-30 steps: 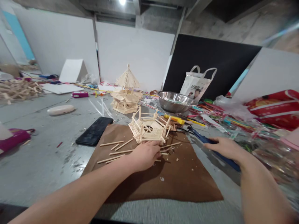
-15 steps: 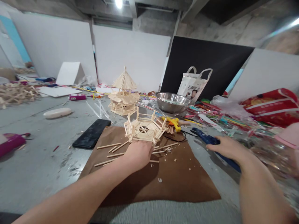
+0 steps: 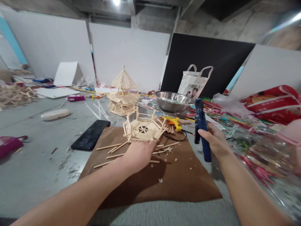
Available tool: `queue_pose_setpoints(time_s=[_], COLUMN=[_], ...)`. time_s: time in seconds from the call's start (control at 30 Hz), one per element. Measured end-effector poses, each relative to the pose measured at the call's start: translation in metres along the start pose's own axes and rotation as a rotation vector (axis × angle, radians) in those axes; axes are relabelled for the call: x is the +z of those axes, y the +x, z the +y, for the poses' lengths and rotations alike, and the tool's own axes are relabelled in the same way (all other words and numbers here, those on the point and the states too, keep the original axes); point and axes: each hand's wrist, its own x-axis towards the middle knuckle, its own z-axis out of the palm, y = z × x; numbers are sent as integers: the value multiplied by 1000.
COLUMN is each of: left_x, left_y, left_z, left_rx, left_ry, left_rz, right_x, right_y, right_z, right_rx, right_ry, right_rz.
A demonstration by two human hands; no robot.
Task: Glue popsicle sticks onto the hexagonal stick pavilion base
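Note:
A hexagonal stick model (image 3: pixel 143 130) with raised posts around a spoked floor sits on a brown mat (image 3: pixel 178 185). My left hand (image 3: pixel 138 157) is closed at its near edge; the fingertips are hidden behind the knuckles. Loose wooden sticks (image 3: pixel 115 156) lie on both sides of that hand. To the right, my right hand (image 3: pixel 215 138) grips a dark blue hand tool (image 3: pixel 203 133) upright above the floor, off the mat's right edge. The tool shows two long parts side by side; its exact kind is unclear.
Behind stands a stick pavilion (image 3: pixel 123 94) with a pointed roof. Beside it are a metal bowl (image 3: pixel 174 102) and a yellow glue gun (image 3: pixel 172 122) with a black cord. A phone (image 3: pixel 90 135) lies left. Scattered plastic strips and a clear pink-topped container (image 3: pixel 275 147) are at right.
My right hand has taken hold of the blue tool, lifted it from the floor and swung it upright toward the left. My left hand stays at the stick model. The view has shifted slightly.

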Motion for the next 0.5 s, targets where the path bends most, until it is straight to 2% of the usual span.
queue_pose_setpoints(time_s=[0.1, 0.17, 0.27, 0.37, 0.5], left_x=[0, 0, 0, 0, 2], left_y=[0, 0, 1, 2, 4], left_z=[1, 1, 1, 0, -1], left_rx=[-23, -64, -100, -109, -116], left_ry=[-170, -300, -489, -671, -826], left_rz=[66, 126, 215, 296, 336], right_x=[17, 26, 36, 46, 56], right_y=[-7, -10, -14, -20, -26], right_z=[-2, -3, -4, -6, -7], right_rx=[57, 63, 4, -167, -386], right_ry=[217, 222, -71, -394, -539], right_rz=[-56, -116, -190, -198, -168])
